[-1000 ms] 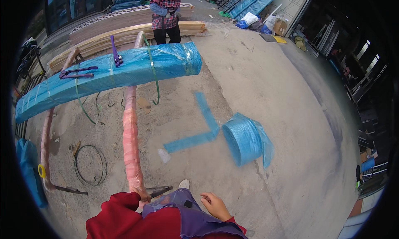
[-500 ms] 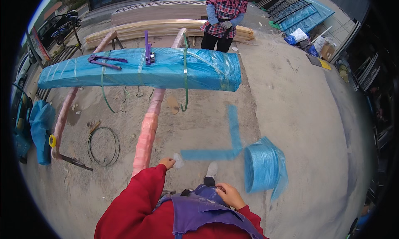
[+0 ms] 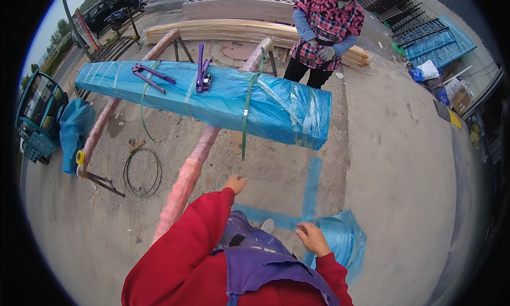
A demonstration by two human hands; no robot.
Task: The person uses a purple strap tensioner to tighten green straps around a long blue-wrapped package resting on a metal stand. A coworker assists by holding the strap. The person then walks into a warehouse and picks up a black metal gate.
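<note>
My left hand (image 3: 236, 183) is held out in front of me, fingers loosely stretched and apart, with nothing visible in it. My right hand (image 3: 313, 238) is lower and to the right, thumb and fingers apart, beside a roll of blue bubble wrap (image 3: 340, 237) on the ground. Ahead lies a long bundle wrapped in blue bubble wrap (image 3: 212, 101). A green strap (image 3: 247, 106) goes round its right part, with an end hanging down. On top rest a purple long-handled strapping tool (image 3: 154, 78) and a purple strap tensioner (image 3: 203, 74). Neither hand touches the bundle.
Padded pink trestle bars (image 3: 180, 191) carry the bundle. A coil of green strap (image 3: 142, 172) and flat blue strips (image 3: 311, 191) lie on the concrete. A person (image 3: 324, 35) in a plaid top stands behind the bundle. Long timber-coloured packs (image 3: 228, 30) lie farther back.
My view has shifted forward, bringing the bundle closer. Both hands have moved up and right in view, the right one away from my body. The clear plastic scrap by my left hand is out of sight.
</note>
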